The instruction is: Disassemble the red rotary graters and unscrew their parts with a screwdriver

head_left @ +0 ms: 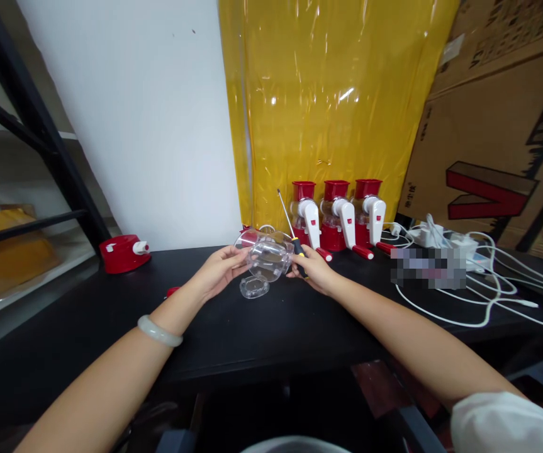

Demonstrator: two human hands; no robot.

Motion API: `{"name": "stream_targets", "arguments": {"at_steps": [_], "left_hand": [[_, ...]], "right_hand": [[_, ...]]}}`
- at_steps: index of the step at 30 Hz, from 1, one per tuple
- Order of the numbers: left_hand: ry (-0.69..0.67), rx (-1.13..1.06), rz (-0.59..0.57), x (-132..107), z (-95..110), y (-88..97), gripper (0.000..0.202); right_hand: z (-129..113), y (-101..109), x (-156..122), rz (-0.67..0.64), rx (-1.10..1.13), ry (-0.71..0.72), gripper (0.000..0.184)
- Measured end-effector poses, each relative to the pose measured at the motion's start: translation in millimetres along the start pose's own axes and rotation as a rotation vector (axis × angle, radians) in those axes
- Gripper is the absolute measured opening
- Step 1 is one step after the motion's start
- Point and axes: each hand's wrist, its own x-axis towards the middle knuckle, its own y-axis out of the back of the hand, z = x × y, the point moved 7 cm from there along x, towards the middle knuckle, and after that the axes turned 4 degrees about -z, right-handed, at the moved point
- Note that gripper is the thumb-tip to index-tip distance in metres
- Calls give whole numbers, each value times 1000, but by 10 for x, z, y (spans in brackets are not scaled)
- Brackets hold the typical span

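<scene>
Between my hands is a clear plastic housing (267, 259), tilted above the black table. My left hand (226, 269) has its fingers closed on the housing's left side. My right hand (313, 269) grips the right side and also holds a screwdriver (298, 246), its black-and-yellow handle in the fingers and its shaft pointing up and left. Below the housing, a small clear plastic piece (254, 287) lies on the table. Three red-and-white hand-crank graters, one of them the nearest grater (309, 220), stand upright just behind my right hand.
On the black table (271, 333), a red base with a white knob (124, 253) sits far left. White cables (492, 296) and plugs spread over the right side, beside a blurred patch. A large cardboard box (492, 138) and a yellow plastic sheet (332, 94) stand behind.
</scene>
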Motion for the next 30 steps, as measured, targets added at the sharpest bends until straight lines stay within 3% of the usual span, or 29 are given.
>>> {"name": "stream_targets", "arguments": {"at_steps": [5,8,13,17,25,30], "left_hand": [[-94,-95,142,28,155,175,22],[-136,-132,227,43,247,319,17],[-110,-119,311,51,280,471,18],[-69,-87,346,50,256,506,22],[-77,54,369,48,263,550,32],[-90,286,442,-1,347,550,34]], "right_hand": [[-26,18,-17,47,-59,17,42],[-37,58,2,65,-105,31,49],[-2,89,20,18,-214,-13,50],[67,50,15,-85,-352,-82,33],[58,41,-76,-141,-694,-225,29],[0,19,-80,-228,-953,-98,32]]}}
